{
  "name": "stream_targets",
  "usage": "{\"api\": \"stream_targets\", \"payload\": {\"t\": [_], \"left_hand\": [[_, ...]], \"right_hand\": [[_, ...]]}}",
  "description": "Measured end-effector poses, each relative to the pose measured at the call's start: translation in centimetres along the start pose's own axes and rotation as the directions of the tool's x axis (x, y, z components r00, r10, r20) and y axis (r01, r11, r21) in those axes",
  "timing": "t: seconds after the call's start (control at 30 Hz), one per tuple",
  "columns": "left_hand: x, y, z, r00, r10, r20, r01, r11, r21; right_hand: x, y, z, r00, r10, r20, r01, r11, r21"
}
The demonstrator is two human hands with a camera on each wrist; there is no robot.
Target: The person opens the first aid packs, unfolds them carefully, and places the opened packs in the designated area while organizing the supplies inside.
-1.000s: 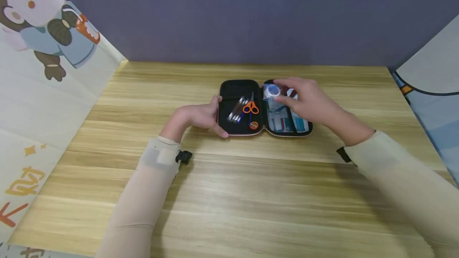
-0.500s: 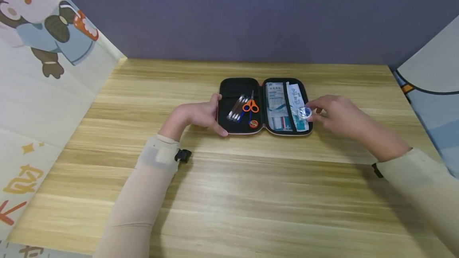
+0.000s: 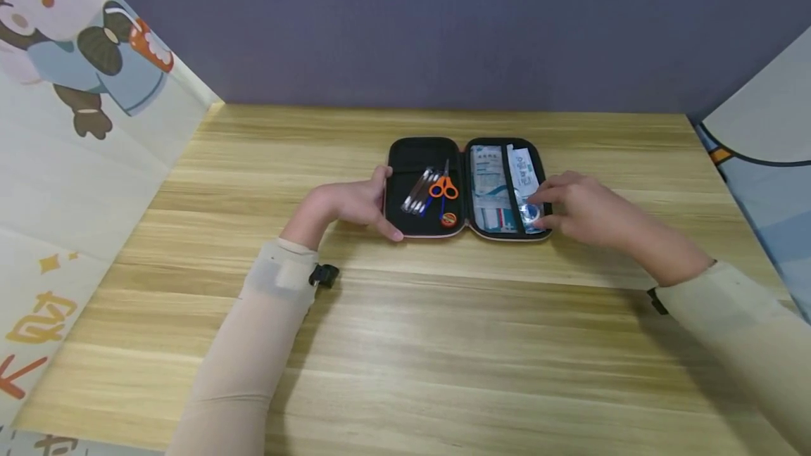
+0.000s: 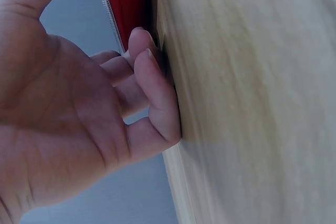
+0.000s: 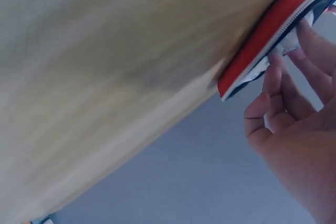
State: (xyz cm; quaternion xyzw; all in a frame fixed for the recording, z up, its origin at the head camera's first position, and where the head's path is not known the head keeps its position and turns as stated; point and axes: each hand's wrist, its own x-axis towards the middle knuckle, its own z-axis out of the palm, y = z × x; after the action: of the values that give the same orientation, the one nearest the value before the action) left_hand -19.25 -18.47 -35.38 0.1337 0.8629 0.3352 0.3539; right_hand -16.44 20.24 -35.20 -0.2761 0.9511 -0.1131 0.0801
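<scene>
An open zip case with a black lining and red outer side lies flat on the table. My left hand holds its left edge, with fingers curled low against the side. My right hand pinches a small wrapped tape roll with a blue middle, at the lower right of the case's right half. The fingers partly cover the roll. Under a black strap lie flat packets. In the left half are orange-handled scissors, cotton swabs and a round orange item.
The wooden table reaches back to a dark blue-grey wall panel. A printed cartoon sheet borders its left side, and another printed sheet stands at the right.
My right hand has moved the tape roll from the case's upper middle to its right edge, then down onto the right half's lower corner. My left hand stays at the left edge.
</scene>
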Motion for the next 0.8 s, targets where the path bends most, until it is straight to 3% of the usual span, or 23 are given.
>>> {"api": "stream_targets", "payload": {"t": [0.27, 0.5, 0.8], "left_hand": [[0.1, 0.0, 0.0, 1.0, -0.005, 0.007, 0.005, 1.0, 0.002], [0.1, -0.1, -0.1, 1.0, -0.006, 0.003, 0.006, 1.0, 0.0], [0.2, -0.1, -0.1, 1.0, -0.007, 0.001, 0.007, 1.0, 0.003]], "right_hand": [[0.3, 0.1, 1.1, 0.998, 0.061, -0.008, -0.059, 0.992, 0.112], [1.1, -0.4, 1.8, 0.999, 0.021, -0.039, -0.016, 0.991, 0.129], [1.1, 0.1, 1.4, 0.999, 0.028, 0.031, -0.034, 0.977, 0.209]]}}
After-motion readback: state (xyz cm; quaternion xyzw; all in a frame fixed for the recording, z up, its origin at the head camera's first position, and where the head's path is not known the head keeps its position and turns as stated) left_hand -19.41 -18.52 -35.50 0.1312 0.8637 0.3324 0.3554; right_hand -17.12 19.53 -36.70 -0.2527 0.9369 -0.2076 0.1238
